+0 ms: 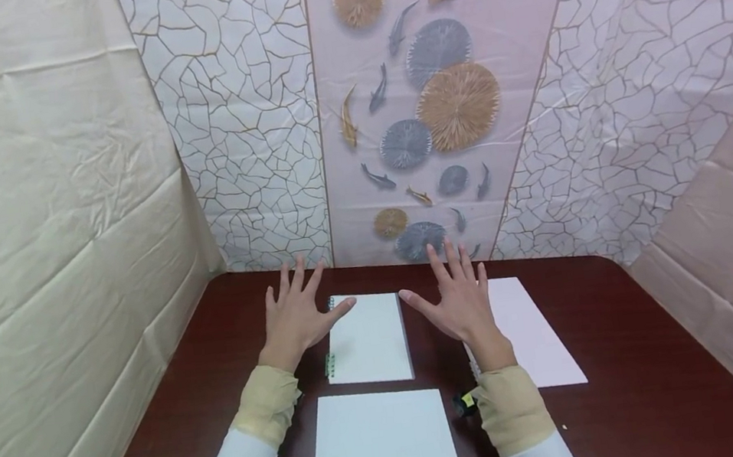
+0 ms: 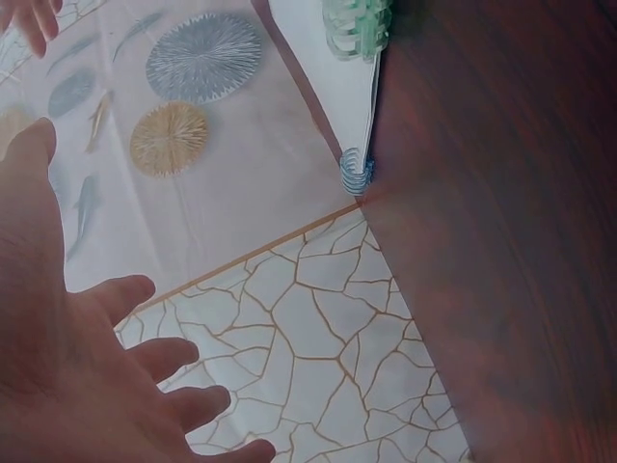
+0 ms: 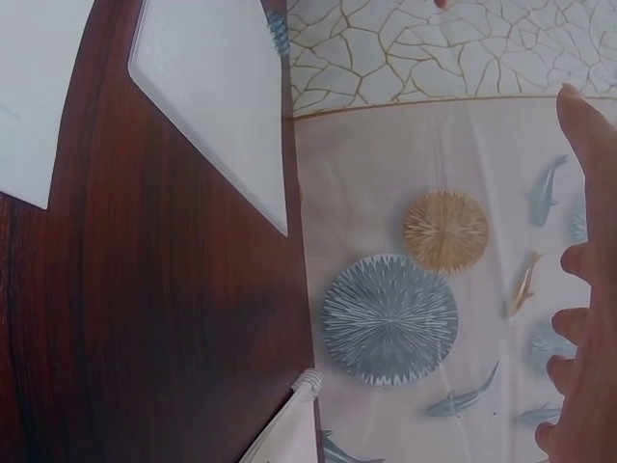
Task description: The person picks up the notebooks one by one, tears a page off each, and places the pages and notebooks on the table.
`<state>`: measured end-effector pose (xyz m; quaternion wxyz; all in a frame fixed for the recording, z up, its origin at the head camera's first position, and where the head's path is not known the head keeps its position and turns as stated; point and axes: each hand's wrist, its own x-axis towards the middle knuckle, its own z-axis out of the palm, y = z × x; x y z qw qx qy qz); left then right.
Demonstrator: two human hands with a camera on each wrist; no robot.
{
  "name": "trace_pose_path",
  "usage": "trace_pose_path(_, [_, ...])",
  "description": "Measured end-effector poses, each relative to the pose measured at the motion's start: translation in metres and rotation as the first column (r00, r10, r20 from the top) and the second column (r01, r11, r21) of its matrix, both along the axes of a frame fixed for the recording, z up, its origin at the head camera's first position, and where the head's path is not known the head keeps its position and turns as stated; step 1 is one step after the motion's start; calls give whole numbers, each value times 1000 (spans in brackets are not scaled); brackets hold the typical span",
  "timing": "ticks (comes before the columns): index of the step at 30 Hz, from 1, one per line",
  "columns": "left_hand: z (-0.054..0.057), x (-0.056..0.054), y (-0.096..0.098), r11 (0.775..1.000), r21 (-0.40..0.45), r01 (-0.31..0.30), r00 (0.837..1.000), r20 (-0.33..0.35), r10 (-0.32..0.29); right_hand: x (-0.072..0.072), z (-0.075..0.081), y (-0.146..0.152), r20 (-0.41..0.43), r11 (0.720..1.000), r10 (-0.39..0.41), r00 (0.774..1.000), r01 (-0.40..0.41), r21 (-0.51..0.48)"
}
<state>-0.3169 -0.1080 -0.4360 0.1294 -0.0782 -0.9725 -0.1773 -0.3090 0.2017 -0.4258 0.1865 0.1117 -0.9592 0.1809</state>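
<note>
Notebook (image 1: pixel 367 340) is lying on the table (image 1: pixel 646 346), between and below the left hand (image 1: pixel 295 319) and the right hand (image 1: pixel 462 301). Both are hovering spread wide, gripping nothing. Punched paper (image 1: pixel 384 442) is lying nearer; a white pad (image 1: pixel 533 330) is lying to the right, partly hidden by the right hand. Caution: a lowered right cuff (image 1: pixel 512 410) could be dragging the pad's left edge; an inward left sweep could be snagging the green coil (image 1: pixel 330 366). No brand or writing is showing legibly; a small dark item (image 1: pixel 464 404) is bearing an unreadable yellow patch.
</note>
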Motion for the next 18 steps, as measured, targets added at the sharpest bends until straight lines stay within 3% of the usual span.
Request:
trace_pose_path(6, [5,0,4,1000,-6,-2,1000,-8,2,1,3,6,-16,1000,7,1000,-7,-18])
trace_pose_path(12, [16,6,10,1000,-1,0,1000,-1,0,6,10,4,-37,991,39,999,-43,-127])
trace_pose_path(18, [25,18,38,996,-32,81,992,-94,-84,13,19,9,-60,961,69,996,-82,-265])
